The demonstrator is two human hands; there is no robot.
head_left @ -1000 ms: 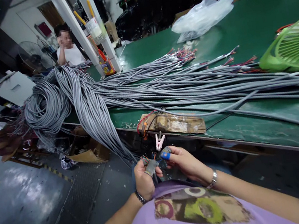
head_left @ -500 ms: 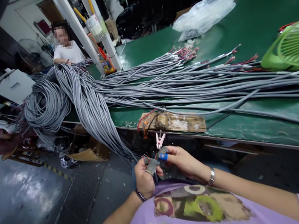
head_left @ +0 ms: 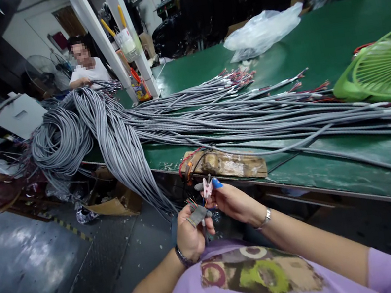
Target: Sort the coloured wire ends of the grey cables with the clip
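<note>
My left hand (head_left: 191, 235) is closed around the end of a grey cable, in front of my body. Thin coloured wires (head_left: 192, 202) fan out above its fingers. Grey wrapping (head_left: 198, 214) covers part of this grip; whether it sits on the thumb or on the cable I cannot tell. My right hand (head_left: 235, 203), with blue tape on the thumb, is at a pink clothespin (head_left: 207, 188) by the bench edge. The clothespin is between that thumb and a grey-covered fingertip. A few single wires run between the two hands.
Bundles of grey cables (head_left: 191, 119) lie along the green bench (head_left: 357, 174) and hang over its edge. A wooden block (head_left: 233, 162) sits at the front edge. A green fan (head_left: 388, 66) stands right, a plastic bag (head_left: 264, 32) behind. A co-worker (head_left: 88, 69) sits far left.
My right hand has moved up from the wires beside my left hand to the clothespin, its thumb now raised against it. My left hand keeps its grip. The co-worker's hand has shifted slightly.
</note>
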